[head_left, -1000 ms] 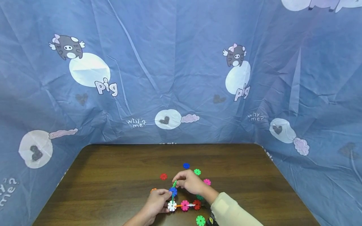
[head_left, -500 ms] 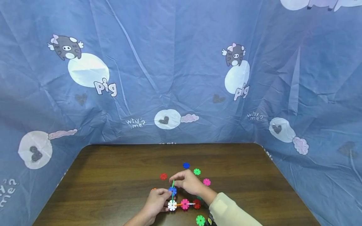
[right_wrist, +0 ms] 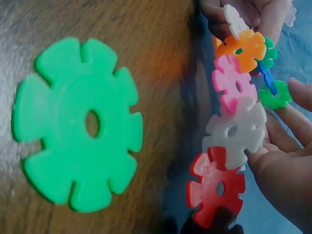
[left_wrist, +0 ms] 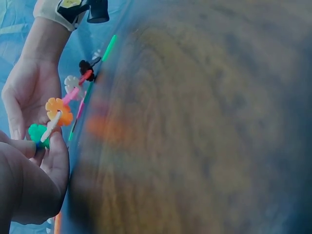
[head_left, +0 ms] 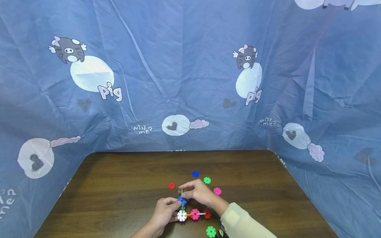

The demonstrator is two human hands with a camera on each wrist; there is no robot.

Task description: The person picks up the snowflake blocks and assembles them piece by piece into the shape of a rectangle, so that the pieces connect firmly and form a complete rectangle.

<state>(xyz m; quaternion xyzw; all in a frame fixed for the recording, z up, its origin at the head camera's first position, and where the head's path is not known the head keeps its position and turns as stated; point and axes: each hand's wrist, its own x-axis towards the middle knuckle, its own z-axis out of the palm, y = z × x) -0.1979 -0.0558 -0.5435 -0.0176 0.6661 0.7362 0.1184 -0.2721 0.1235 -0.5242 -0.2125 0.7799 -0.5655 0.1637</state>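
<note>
A chain of slotted flower-shaped plastic discs is held up in an L shape. One leg runs from a white disc (head_left: 182, 216) through an orange disc (right_wrist: 242, 50), a pink disc (head_left: 195, 214) and another white disc (right_wrist: 235, 132) to a red disc (head_left: 207, 213). The other leg goes through a green disc (left_wrist: 37, 134) to a blue disc (head_left: 182, 200), which my left hand (head_left: 163, 211) pinches. At that leg's far end, my right hand (head_left: 198, 193) holds a bright green disc (right_wrist: 275, 95) between thumb and fingers. A black disc (left_wrist: 86, 67) adjoins the red one.
Loose discs lie on the brown wooden table (head_left: 119, 185): a red disc (head_left: 171, 185), a blue disc (head_left: 195, 174), a pink disc (head_left: 217, 191), a green disc (head_left: 207, 180) and, nearer, another green disc (head_left: 211, 231). A blue patterned cloth (head_left: 184, 82) hangs behind.
The bright green disc at the chain's end has turned from slanting to nearly upright, edge-on to the head view. My right fingers have shifted slightly left; my left hand keeps its hold.
</note>
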